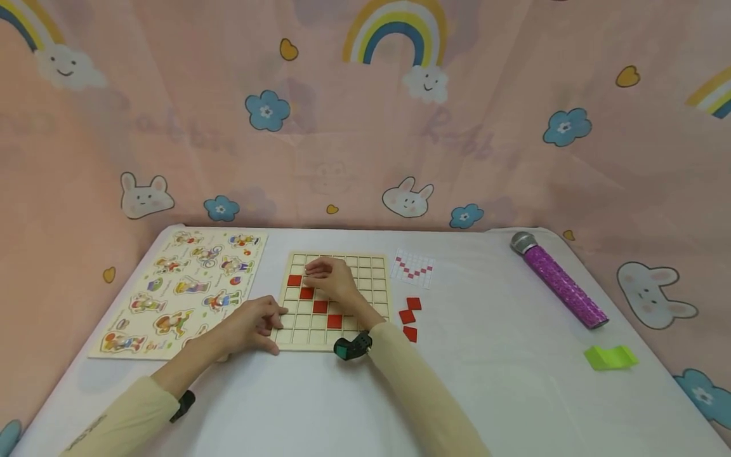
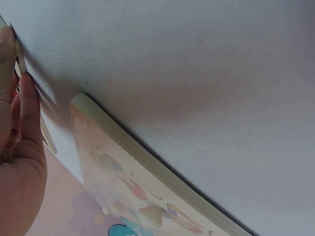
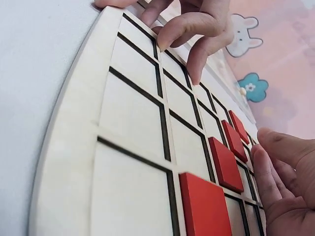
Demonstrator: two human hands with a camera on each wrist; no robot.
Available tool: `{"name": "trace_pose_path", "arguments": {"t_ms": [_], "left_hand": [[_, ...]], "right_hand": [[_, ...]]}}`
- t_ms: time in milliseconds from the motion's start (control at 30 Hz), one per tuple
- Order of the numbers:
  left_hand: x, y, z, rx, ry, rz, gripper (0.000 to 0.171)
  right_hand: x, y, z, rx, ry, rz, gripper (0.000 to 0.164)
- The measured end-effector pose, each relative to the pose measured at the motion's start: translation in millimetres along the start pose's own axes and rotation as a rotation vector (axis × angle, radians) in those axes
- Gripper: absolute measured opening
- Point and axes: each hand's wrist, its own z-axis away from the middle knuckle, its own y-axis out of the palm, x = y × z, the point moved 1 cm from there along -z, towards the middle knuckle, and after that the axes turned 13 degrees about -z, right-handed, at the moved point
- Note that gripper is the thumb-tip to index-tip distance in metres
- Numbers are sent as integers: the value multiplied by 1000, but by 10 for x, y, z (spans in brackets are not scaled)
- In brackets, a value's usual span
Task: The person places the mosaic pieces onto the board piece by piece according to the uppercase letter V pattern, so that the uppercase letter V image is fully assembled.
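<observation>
A wooden grid board (image 1: pixel 308 343) lies on the table with several red square tiles (image 1: pixel 334 321) in a diagonal line of its cells. My left hand (image 1: pixel 257 325) holds the board's near left corner, curled fingers over the left edge and thumb at the corner. Over the upper left cells is my right hand (image 1: pixel 334 279), its fingers and thumb reaching down beside the red tile at the far end of the line. No tile shows between those fingers (image 3: pixel 263 169) in the right wrist view. Right of the board lie three loose red tiles (image 1: pixel 407 316).
A pattern card (image 1: pixel 425 279) with a red V of squares lies beyond the loose tiles. At left is a wooden picture puzzle board (image 1: pixel 194 304). A purple glitter microphone (image 1: pixel 562 285) and a lime-green curved block (image 1: pixel 611 358) rest at right. Patterned pink cloth surrounds the table.
</observation>
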Motion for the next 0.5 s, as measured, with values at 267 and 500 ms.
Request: {"name": "trace_pose_path", "arguments": {"t_ms": [267, 500], "left_hand": [[8, 13, -17, -6, 13, 7, 32], [5, 10, 2, -10, -15, 24, 32]], "right_hand": [[74, -336, 214, 44, -13, -76, 30], [95, -667, 430, 36, 16, -79, 30]]}}
